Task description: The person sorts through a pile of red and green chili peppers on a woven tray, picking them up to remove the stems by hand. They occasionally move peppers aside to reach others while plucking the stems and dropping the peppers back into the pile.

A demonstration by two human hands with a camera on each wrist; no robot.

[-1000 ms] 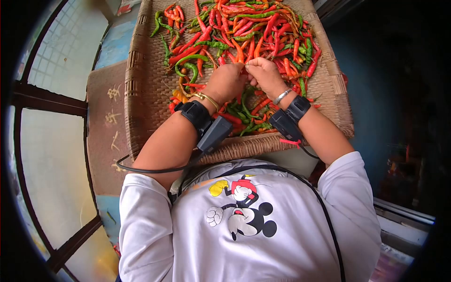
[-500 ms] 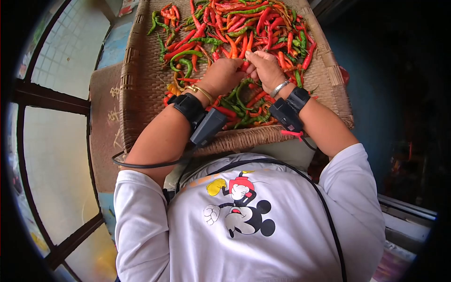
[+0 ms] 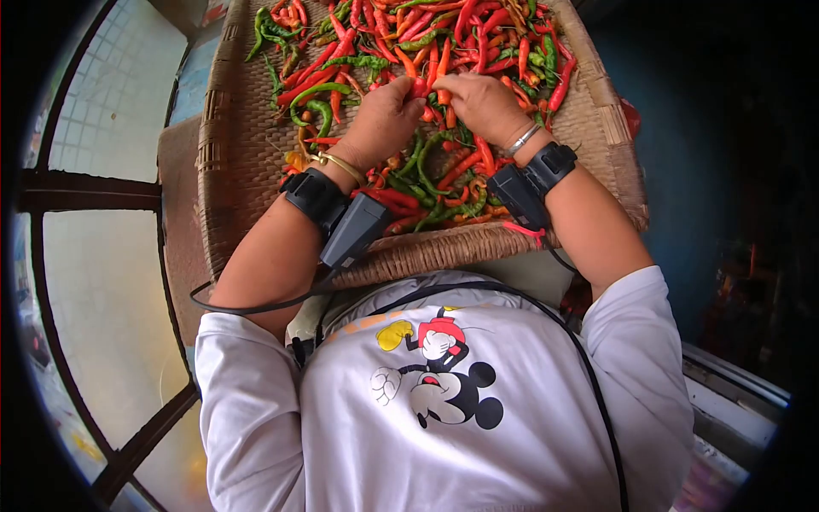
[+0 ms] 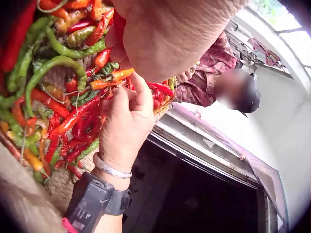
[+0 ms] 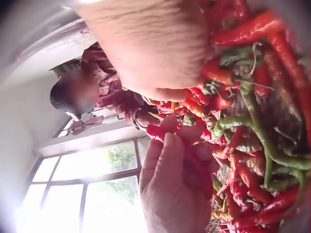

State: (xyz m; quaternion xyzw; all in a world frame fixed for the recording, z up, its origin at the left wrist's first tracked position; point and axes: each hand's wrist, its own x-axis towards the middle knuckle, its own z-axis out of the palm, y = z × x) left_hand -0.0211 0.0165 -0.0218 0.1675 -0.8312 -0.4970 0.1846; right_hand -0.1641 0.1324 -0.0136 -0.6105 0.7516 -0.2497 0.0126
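Note:
In the head view, my left hand (image 3: 384,124) holds a red chili pepper (image 3: 418,88) at its fingertips. The right wrist view shows this red chili (image 5: 156,132) between thumb and forefinger, with more red inside the curled fingers. Close beside it, my right hand (image 3: 488,107) has its thumb and forefinger together at an orange chili pepper (image 4: 114,81), as the left wrist view shows. Both hands are over a woven basket tray (image 3: 601,111) with red and green chilies spread around them.
A heap of mixed chilies (image 3: 478,38) fills the tray's far part. Near its front rim lies a smaller pile (image 3: 426,192). Another person in patterned clothing (image 4: 209,73) is beyond the tray. Windows (image 3: 94,290) stand at the left, and cables run from both wrist cameras.
My hands have moved apart a little from where they met, the left one going left. A red chili now shows between them in the left fingers. The head view has shifted slightly.

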